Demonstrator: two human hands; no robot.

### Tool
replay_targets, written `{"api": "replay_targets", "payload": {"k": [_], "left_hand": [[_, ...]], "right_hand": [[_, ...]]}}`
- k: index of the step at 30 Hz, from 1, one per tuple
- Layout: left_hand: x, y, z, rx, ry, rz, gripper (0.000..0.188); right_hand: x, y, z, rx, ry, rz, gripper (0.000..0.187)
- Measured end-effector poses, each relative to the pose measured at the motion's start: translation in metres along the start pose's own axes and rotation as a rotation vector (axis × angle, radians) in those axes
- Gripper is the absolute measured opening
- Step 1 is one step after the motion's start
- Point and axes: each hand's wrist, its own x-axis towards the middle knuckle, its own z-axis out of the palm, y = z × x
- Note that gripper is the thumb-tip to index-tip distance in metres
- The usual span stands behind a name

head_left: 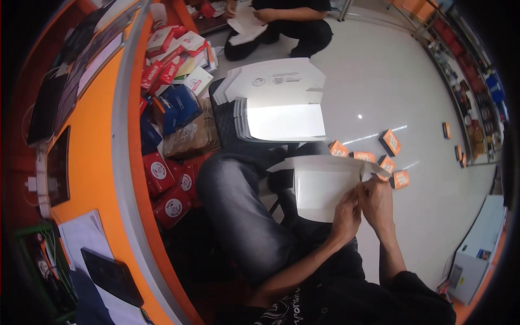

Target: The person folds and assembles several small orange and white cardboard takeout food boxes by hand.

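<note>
A white cardboard box blank (325, 187), partly folded up at its sides, rests over my lap with its inner face upward. My left hand (346, 214) grips its right edge, fingers closed near the corner. Just beyond it, my right hand (376, 200) pinches the raised right flap of the same blank. The two hands are close together, nearly touching. Ahead of my knees, a stack of flat white box blanks (284, 119) lies on a dark seat (221, 122); the top sheet carries small print.
Folded red and white boxes (173, 54), blue packs (179, 108) and red boxes (172, 206) are heaped at left beside an orange counter (97, 162). Several small orange boxes (390, 142) lie on the floor at right. Another person (292, 27) sits ahead, holding a white sheet.
</note>
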Motion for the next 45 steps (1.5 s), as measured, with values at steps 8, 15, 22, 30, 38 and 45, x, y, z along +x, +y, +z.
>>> {"api": "replay_targets", "payload": {"k": [8,15,22,30,38,45], "left_hand": [[0.000,-0.005,0.003,-0.025,-0.001,-0.025,0.048],[0.004,0.000,0.000,-0.164,-0.020,-0.107,0.039],[0.002,-0.023,0.009,-0.085,-0.038,0.062,0.044],[0.009,-0.019,0.002,-0.306,-0.022,-0.077,0.043],[0.014,-0.007,-0.015,-0.277,-0.132,-0.101,0.049],[0.028,0.078,-0.115,-0.086,0.429,0.379,0.019]], "right_hand": [[0.003,-0.002,-0.011,-0.042,0.034,-0.037,0.018],[0.001,-0.006,-0.015,-0.119,-0.116,-0.114,0.017],[-0.008,-0.012,-0.009,-0.217,-0.154,-0.065,0.010],[-0.012,0.007,0.009,0.071,-0.105,-0.018,0.022],[-0.025,0.039,0.038,0.857,-0.147,0.384,0.050],[-0.002,0.079,0.030,1.064,-0.039,0.487,0.055]]}}
